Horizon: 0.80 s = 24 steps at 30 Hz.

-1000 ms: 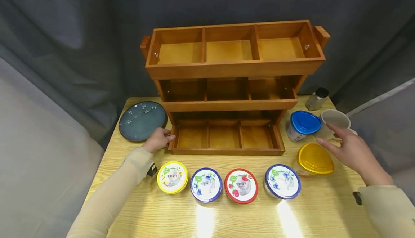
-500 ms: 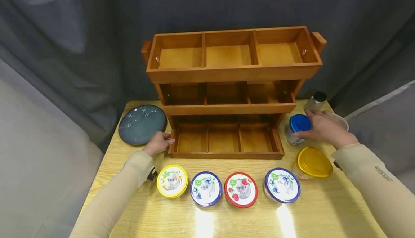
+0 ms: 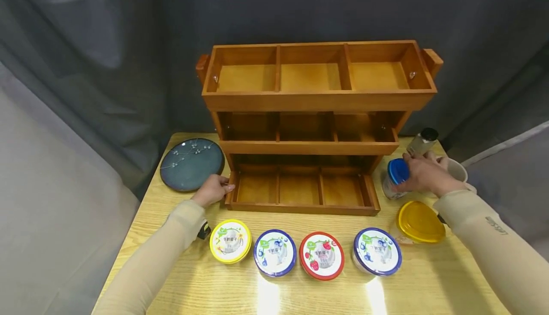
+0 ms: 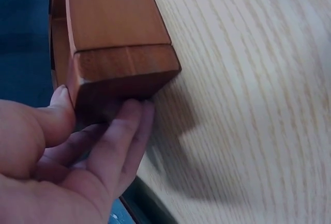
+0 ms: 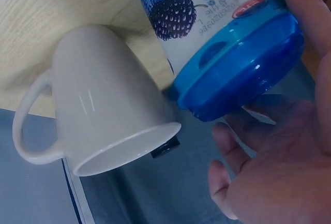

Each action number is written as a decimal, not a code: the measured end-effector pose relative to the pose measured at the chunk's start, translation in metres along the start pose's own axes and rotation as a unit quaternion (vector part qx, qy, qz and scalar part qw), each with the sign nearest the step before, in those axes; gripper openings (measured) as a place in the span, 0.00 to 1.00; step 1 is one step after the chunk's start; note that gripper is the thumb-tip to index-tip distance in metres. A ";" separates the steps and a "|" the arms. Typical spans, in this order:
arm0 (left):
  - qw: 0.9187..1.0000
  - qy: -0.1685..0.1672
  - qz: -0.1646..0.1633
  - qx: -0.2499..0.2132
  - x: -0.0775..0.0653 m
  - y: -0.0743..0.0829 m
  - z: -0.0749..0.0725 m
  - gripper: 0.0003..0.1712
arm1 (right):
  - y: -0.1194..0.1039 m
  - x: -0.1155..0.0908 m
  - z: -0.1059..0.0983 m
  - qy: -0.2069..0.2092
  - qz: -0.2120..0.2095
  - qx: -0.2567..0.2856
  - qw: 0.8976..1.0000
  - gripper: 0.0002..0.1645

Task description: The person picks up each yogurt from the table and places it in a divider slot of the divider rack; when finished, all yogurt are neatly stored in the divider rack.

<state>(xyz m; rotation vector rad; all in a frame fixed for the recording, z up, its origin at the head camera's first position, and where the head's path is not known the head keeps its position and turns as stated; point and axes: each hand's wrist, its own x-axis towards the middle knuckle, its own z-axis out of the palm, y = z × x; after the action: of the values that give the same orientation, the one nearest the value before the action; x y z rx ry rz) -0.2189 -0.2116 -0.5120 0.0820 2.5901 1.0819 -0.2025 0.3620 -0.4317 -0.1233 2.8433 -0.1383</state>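
My left hand is at the left end of the wooden tiered box's lowest tray. In the left wrist view its thumb and fingers pinch the corner of the brown wood. At the right, my right hand spans the lid of a blue-lidded cup. The right wrist view shows the thumb at one side of the blue lid and the fingers behind it. This cup has a blackberry print and stands beside a white mug.
In front of the box stand a yellow-rimmed tub, a red-rimmed tub and two blue-rimmed tubs. A yellow-lidded cup is near my right forearm. A black-capped jar stands behind; a dark plate lies left.
My right hand has come from above the mug and yellow-lidded cup, leftward and away, onto the blue-lidded cup. My left hand stays at the tray's end. The head view has shifted slightly.
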 end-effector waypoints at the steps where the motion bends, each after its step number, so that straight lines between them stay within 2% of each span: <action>1: 1.000 -0.001 0.001 0.000 0.000 0.000 0.000 0.24 | 0.001 0.000 0.001 0.000 -0.002 0.001 1.000 0.82; 6: 1.000 -0.003 0.001 0.002 0.001 0.002 0.002 0.24 | 0.006 -0.004 0.007 0.002 -0.007 0.006 1.000 0.76; 12: 1.000 -0.001 -0.001 0.006 0.001 0.004 0.005 0.24 | 0.005 -0.009 0.009 0.027 -0.016 0.007 0.999 0.73; 17: 1.000 -0.003 0.006 0.007 -0.001 0.003 0.005 0.24 | 0.002 -0.017 0.005 0.066 -0.040 0.070 0.995 0.69; 20: 1.000 0.000 0.003 0.003 -0.003 0.002 0.003 0.24 | 0.000 -0.023 -0.001 0.088 -0.049 0.107 0.989 0.70; 24: 1.000 0.003 -0.001 0.002 -0.005 0.002 0.002 0.25 | 0.000 -0.034 -0.012 0.121 -0.035 0.149 0.981 0.70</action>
<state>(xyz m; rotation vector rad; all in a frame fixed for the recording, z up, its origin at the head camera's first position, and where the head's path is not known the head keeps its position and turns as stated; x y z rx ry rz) -0.2133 -0.2095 -0.5106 0.0786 2.5970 1.0774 -0.1733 0.3661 -0.4102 -0.1501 3.0155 -0.6311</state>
